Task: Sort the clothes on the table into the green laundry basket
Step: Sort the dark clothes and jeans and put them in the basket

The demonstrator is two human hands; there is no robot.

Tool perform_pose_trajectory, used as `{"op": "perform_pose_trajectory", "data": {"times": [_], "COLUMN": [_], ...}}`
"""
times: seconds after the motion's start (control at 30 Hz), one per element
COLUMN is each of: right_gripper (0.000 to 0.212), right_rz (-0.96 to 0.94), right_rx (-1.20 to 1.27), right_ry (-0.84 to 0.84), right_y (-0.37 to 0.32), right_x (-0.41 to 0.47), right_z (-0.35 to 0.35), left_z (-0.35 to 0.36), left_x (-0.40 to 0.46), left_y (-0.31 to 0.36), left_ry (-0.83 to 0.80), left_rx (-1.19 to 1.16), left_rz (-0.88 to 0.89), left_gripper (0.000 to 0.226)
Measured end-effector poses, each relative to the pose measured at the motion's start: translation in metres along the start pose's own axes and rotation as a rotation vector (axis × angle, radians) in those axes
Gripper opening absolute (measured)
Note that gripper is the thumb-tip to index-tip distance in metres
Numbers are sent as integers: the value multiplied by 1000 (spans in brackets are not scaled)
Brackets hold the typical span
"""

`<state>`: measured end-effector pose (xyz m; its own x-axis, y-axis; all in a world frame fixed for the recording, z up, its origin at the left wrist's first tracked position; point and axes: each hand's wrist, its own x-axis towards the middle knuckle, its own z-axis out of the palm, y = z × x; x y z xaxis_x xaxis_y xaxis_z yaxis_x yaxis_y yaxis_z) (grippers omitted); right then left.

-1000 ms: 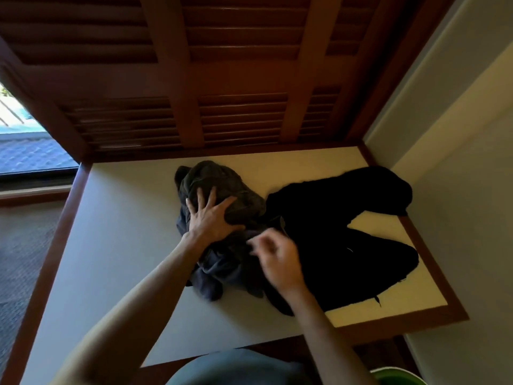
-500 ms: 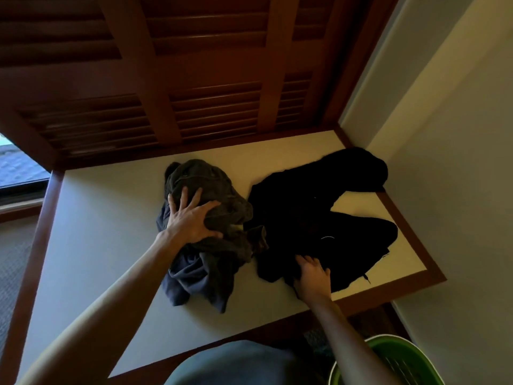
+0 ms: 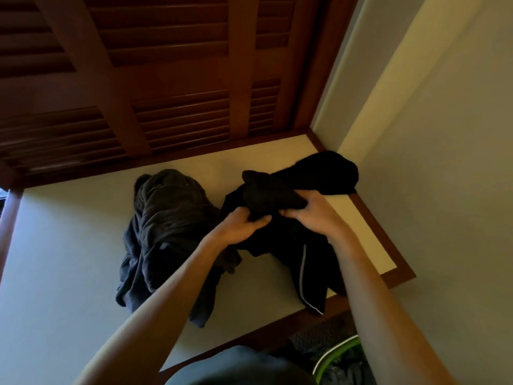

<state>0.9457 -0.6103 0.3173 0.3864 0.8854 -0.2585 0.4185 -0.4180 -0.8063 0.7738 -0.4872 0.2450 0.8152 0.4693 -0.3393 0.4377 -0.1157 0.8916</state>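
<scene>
Head view: your left hand (image 3: 244, 227) has left the grey garment (image 3: 166, 232); both it and your right hand (image 3: 313, 211) now bunch the black garment (image 3: 277, 198) mid-frame on the table (image 3: 69, 245), ready for the green laundry basket (image 3: 337, 354), lower right.

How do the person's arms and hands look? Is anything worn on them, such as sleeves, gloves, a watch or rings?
Both forearms are bare as far as the picture shows; no sleeve reaches them. The left hand and the right hand wear no gloves. No watch or bracelet shows on either wrist. No ring is visible, though the fingers are partly hidden in dark cloth.
</scene>
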Motion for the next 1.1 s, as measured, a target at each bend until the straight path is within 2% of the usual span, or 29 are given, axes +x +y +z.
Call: {"op": "perform_pose_trajectory", "data": {"times": [0.07, 0.13, 0.2, 0.27, 0.37, 0.43, 0.53, 0.63, 0.67, 0.73, 0.83, 0.9, 1.0, 1.1], "right_gripper": [53, 66, 69, 70, 81, 92, 112, 140, 141, 126, 85, 63, 44, 21], "right_rz": [22, 195, 332, 371, 354, 371, 558, 712, 714, 655, 626, 668, 579, 403], "right_rx": [-335, -583, -626, -609, -496, -402, -112, 213, 286, 421, 679, 819, 913, 891], "right_ry": [41, -87, -205, -240, -198, -61, 144, 106, 92, 89, 191, 245, 264, 324], "right_y": [31, 63, 88, 100, 102, 106, 132, 163, 165, 156, 126, 109, 77, 24], "right_x": [22, 29, 28, 27, 24, 6, -33, -54, -53, -43, -20, -8, -4, -20], "right_z": [21, 45, 64, 72, 62, 45, 18, 18, 25, 39, 47, 37, 6, -36], "left_z": [-3, -7, -7, 0, 13, 14, 4, 1, 4, 17, 37, 48, 49, 38], "left_x": [17, 29, 39, 51, 77, 89, 102, 110, 112, 116, 114, 105, 85, 60], "left_y": [-13, -20, -18, -15, -15, -22, -39, -55, -57, -52, -42, -27, 15, 76], "left_ry": [77, 92, 150, 212, 233, 225, 167, 135, 145, 152, 28, -55, -53, 76], "left_rx": [61, 113, 111, 98, 329, 426, 468, 474, 436, 349, 290, 216, 131, -33], "left_rz": [-132, -215, -219, -208, -292, -344, -369, -318, -302, -276, -247, -169, -66, -2], "left_gripper": [60, 71, 78, 86, 101, 112, 130, 129, 124, 102, 58, 41, 34, 47]}}
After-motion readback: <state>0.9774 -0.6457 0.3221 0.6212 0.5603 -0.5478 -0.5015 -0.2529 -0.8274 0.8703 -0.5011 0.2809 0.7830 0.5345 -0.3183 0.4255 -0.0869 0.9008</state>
